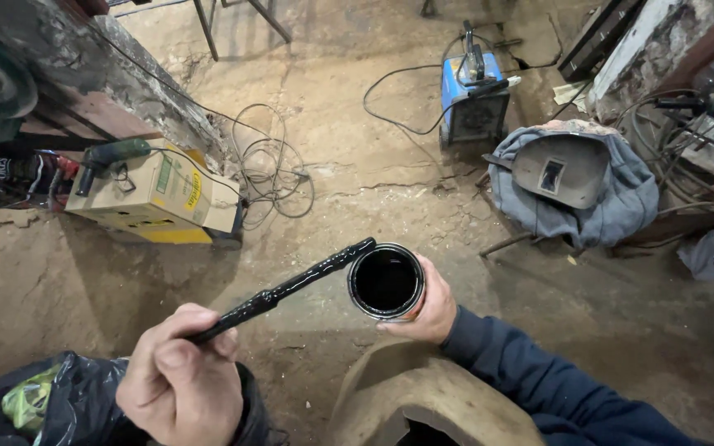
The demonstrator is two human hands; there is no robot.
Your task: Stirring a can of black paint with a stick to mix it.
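My right hand (430, 310) grips a round open can (387, 282) filled with black liquid, held upright above the dirt floor. My left hand (179, 372) is closed around the lower end of a black-coated stick (291, 285). The stick slants up to the right, and its tip rests at the can's rim. Both sleeves are dark blue.
A cardboard box (163, 194) with a drill (109, 157) on top sits at left. Loose cables (270, 165) lie on the floor. A blue welding machine (473, 103) stands at the back. A welding mask (559, 169) rests on grey cloth at right. A black plastic bag (35, 405) is lower left.
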